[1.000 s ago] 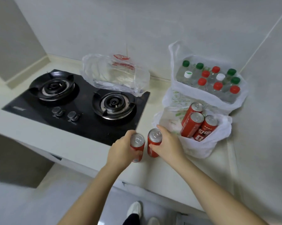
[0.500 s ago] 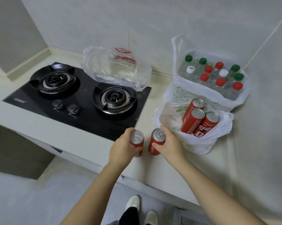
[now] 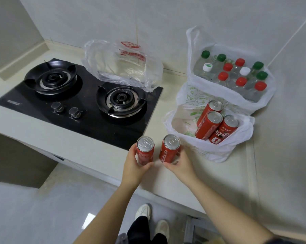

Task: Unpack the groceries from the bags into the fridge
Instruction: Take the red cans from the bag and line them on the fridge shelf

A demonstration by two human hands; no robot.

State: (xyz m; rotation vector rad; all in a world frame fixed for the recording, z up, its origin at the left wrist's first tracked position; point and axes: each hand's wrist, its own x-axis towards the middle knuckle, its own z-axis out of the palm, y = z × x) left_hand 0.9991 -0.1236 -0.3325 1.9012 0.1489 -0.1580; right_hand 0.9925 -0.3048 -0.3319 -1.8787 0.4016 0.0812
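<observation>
A pale worktop (image 3: 88,145) runs across the view and meets a tiled wall, with a grey floor (image 3: 34,208) below its front edge. A black glass hob (image 3: 88,120) is set into the worktop on the left and has two round burners (image 3: 121,99).

At the far right, against the wall, stands a white bottle bag (image 3: 192,81). Its mouth is open and it is packed with upright clear bottles (image 3: 233,74) that have green, red and white caps. Just in front of it, touching it, sits a lower white can bag (image 3: 224,147) printed in green. Behind the right burner lies a clear bag (image 3: 124,66) with red print, and its front edge overlaps the hob's back corner.

Both my forearms reach in from the bottom. My left hand (image 3: 132,166) has its fingers curled round the left can (image 3: 145,150). My right hand (image 3: 182,164) has its fingers wrapped round the right can (image 3: 170,148). Both cans are red with silver tops. They are upright and side by side but not touching, over the worktop's front edge between the hob and the can bag. I cannot tell whether they rest on the worktop or are lifted off it.

Three more red cans (image 3: 208,124) lean together inside the can bag. Two pale shoes (image 3: 143,211) show on the floor. Two small round knobs (image 3: 56,107) sit at the front of the hob.
</observation>
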